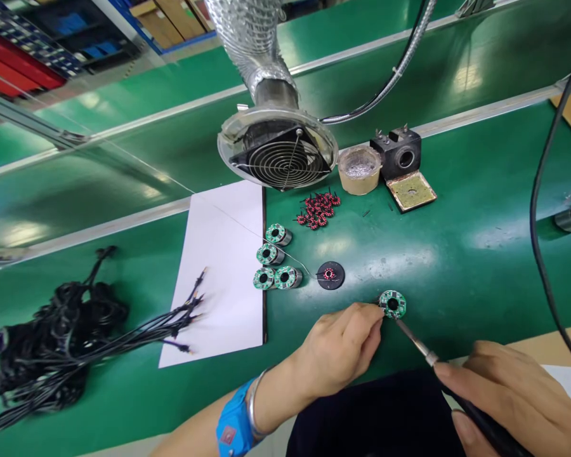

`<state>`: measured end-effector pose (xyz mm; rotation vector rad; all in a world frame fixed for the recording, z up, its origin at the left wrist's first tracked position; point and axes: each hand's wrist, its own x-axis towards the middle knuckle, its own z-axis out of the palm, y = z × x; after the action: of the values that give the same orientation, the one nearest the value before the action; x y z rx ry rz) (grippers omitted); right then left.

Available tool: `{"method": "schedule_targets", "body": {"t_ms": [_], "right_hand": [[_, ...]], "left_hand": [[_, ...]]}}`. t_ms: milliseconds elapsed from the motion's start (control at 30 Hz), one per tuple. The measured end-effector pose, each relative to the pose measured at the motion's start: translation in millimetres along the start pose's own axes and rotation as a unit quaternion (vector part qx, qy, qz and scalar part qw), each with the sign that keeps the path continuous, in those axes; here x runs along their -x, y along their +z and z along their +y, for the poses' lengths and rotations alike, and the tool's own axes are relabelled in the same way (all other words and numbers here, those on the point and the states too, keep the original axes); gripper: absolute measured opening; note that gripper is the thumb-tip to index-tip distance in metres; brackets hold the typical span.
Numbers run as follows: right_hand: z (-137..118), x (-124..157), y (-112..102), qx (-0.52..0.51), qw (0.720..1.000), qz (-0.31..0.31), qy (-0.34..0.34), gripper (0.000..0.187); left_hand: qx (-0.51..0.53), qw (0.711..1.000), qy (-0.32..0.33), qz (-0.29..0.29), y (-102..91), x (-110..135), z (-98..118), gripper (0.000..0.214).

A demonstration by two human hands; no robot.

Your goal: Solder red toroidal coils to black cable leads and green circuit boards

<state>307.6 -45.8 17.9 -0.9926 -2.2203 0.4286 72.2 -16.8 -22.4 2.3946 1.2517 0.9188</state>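
A round green circuit board (pixel 398 296) with a dark centre faces up near the bench's front. Closed fingertips of my left hand (pixel 343 343) pinch at its left edge; whether a small part is between them is hidden. My right hand (pixel 518 387) is wrapped round the dark handle of a soldering iron (pixel 416 343), whose tip meets or nearly meets the board's lower edge. To the left, a black disc (pixel 337 284) carries a small red-wound ring coil (pixel 329 273), and a thin solder wire (pixel 295 260) runs across to it.
Several metal cylinders topped with round boards (pixel 288 278) stand beside a white sheet (pixel 223 254). Behind lie a heap of red coils (pixel 318 209), a solder-filled pot (pixel 360 181) and an iron stand (pixel 400 152). A fume extractor (pixel 288 158) hangs overhead; black cables (pixel 61 336) lie left.
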Motion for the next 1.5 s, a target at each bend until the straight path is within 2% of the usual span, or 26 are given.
{"method": "schedule_targets", "body": {"t_ms": [100,233,433,600,767,867,933,967,1000,1033,1100,1133,1167,1200,1233,1267,1333,1367,1433,1500], "right_hand": [[5.9,-7.0,7.8,0.012,0.999,0.034,0.001,0.030],[23.4,-23.3,31.6,0.042,0.996,0.083,-0.017,0.022],[38.7,-31.8,62.2,-0.020,0.998,0.043,0.031,0.010],[41.5,-28.4,62.4,-0.060,0.997,0.035,0.024,0.016],[43.9,-26.9,60.1,-0.073,0.997,0.025,0.015,0.021],[44.4,-28.6,59.1,-0.073,0.997,0.017,0.013,0.021],[44.4,-30.2,57.1,-0.078,0.997,0.011,0.011,0.022],[44.6,-30.8,55.5,-0.084,0.996,0.015,0.008,0.023],[45.0,-31.0,53.4,-0.091,0.996,0.019,0.003,0.024],[45.7,-30.7,51.1,-0.097,0.995,0.028,-0.006,0.026],[48.3,-28.6,45.8,-0.100,0.994,0.021,-0.030,0.029],[50.0,-27.1,43.2,-0.096,0.994,0.004,-0.044,0.031],[51.7,-25.5,40.7,-0.088,0.994,-0.021,-0.057,0.032],[53.2,-24.2,38.6,-0.079,0.994,-0.047,-0.065,0.033],[54.1,-23.4,36.8,-0.072,0.993,-0.068,-0.071,0.034],[54.2,-23.4,35.4,-0.068,0.992,-0.081,-0.074,0.035],[52.1,-25.3,34.0,-0.075,0.993,-0.069,-0.067,0.037],[50.1,-27.2,34.0,-0.083,0.993,-0.053,-0.060,0.037],[45.7,-31.3,35.4,-0.099,0.994,-0.015,-0.046,0.037],[42.6,-34.4,38.2,-0.110,0.993,0.014,-0.036,0.034]], "left_hand": [[0.023,0.999,-0.024,-0.014,-3.3,-2.7,1.4,0.018],[0.032,0.998,-0.038,-0.050,-9.0,-8.9,-0.2,0.022],[-0.023,0.996,-0.023,-0.080,-6.3,-12.1,-13.9,0.034],[0.028,0.995,-0.035,-0.089,-4.1,-19.6,-25.2,0.027],[0.109,0.986,-0.040,-0.119,-4.0,-30.0,-34.1,0.010],[0.127,0.982,-0.051,-0.132,-5.5,-32.0,-33.1,0.013],[0.171,0.972,-0.090,-0.131,-8.0,-31.5,-27.9,0.013],[0.215,0.958,-0.135,-0.131,-9.5,-31.0,-24.2,0.012],[0.274,0.931,-0.197,-0.138,-11.2,-30.4,-20.1,0.011],[0.343,0.887,-0.268,-0.155,-12.8,-29.9,-15.9,0.010],[0.480,0.757,-0.396,-0.200,-15.3,-29.9,-8.3,0.016],[0.533,0.690,-0.437,-0.221,-16.1,-30.5,-5.4,0.020],[0.571,0.637,-0.460,-0.236,-16.5,-31.5,-3.0,0.022],[0.597,0.603,-0.471,-0.243,-16.5,-32.7,-1.3,0.023],[0.610,0.587,-0.474,-0.242,-16.3,-34.1,-0.2,0.022],[0.612,0.588,-0.471,-0.239,-15.9,-35.4,0.5,0.020],[0.592,0.628,-0.449,-0.231,-14.9,-36.8,1.4,0.015],[0.573,0.660,-0.431,-0.223,-14.3,-36.6,1.8,0.013],[0.513,0.743,-0.381,-0.198,-12.4,-34.4,3.4,0.011],[0.436,0.823,-0.333,-0.147,-9.2,-30.3,5.9,0.010]]}}
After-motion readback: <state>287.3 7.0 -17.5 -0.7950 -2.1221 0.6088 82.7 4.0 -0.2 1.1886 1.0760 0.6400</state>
